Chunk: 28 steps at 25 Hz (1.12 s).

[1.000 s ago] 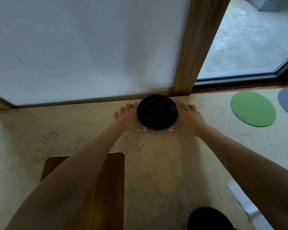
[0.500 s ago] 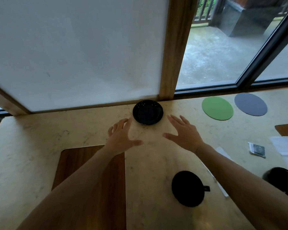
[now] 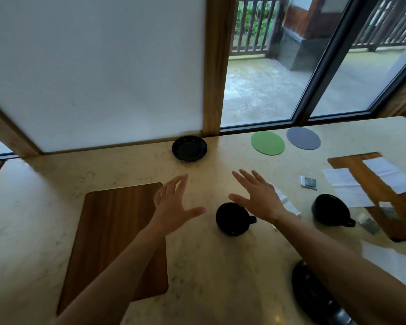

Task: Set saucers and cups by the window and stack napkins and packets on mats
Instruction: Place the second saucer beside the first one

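Note:
A black saucer (image 3: 189,148) lies on the marble counter against the wall, beside the wooden window post. My left hand (image 3: 174,202) and my right hand (image 3: 258,195) hover open over the counter, well short of the saucer, holding nothing. A black cup (image 3: 232,218) stands between them, just below my right hand. A second black cup (image 3: 329,209) stands further right. Another black saucer (image 3: 314,294) shows at the bottom right, partly under my right forearm. White napkins (image 3: 345,184) and a dark packet (image 3: 308,182) lie at the right.
A round green mat (image 3: 267,143) and a round grey mat (image 3: 303,138) lie by the window. One wooden placemat (image 3: 113,233) is under my left forearm; another wooden placemat (image 3: 370,184) at the right carries napkins and a packet (image 3: 369,225). The window frame (image 3: 215,66) rises behind the saucer.
Both hands let go of the saucer by the wall and pulled back toward me, fingers spread. The view has risen, revealing cups, napkins and mats.

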### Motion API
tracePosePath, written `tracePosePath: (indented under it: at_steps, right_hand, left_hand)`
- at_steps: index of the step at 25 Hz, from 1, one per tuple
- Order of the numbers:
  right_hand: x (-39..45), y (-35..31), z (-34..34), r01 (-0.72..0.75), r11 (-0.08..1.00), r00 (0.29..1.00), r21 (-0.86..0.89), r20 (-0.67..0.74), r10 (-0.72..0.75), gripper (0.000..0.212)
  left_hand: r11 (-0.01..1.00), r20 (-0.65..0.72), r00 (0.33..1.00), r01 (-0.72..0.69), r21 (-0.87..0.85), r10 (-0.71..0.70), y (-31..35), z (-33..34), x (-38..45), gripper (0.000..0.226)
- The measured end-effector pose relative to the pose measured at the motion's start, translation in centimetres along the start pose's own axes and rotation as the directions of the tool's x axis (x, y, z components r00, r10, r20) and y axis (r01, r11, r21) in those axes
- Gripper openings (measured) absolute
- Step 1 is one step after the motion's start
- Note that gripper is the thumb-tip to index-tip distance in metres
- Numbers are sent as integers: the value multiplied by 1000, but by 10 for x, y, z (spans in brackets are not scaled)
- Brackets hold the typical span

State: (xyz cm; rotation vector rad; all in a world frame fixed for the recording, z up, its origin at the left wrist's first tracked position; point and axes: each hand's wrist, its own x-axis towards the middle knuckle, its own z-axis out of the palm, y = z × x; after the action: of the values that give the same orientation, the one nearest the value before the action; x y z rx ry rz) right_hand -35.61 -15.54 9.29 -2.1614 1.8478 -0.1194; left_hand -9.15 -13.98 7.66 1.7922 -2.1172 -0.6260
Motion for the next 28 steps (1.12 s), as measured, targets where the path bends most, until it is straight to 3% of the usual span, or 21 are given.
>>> tracePosePath:
  at_steps: [6,14,20,28]
  right_hand:
    - [-49,34,-9,6,1000,999,27,-46,-5,73]
    - [-121,142,-26,-30,997,998,67,-46,33,72]
    - [-158,215,-20,9,998,1000,56,-14,-8,74]
    - [-204,265,25,90,991,990,102,100,-100,73]
  left_hand:
    - [1000,-11,1000,-14,-22,14,43,24,-34,105]
    - [996,-35,998,-55,-66,53,140,98,-56,101]
    - [997,-16,999,-41,67,42,189,149,-71,108]
    - [995,48,997,58,87,-62,211,194,-107,110]
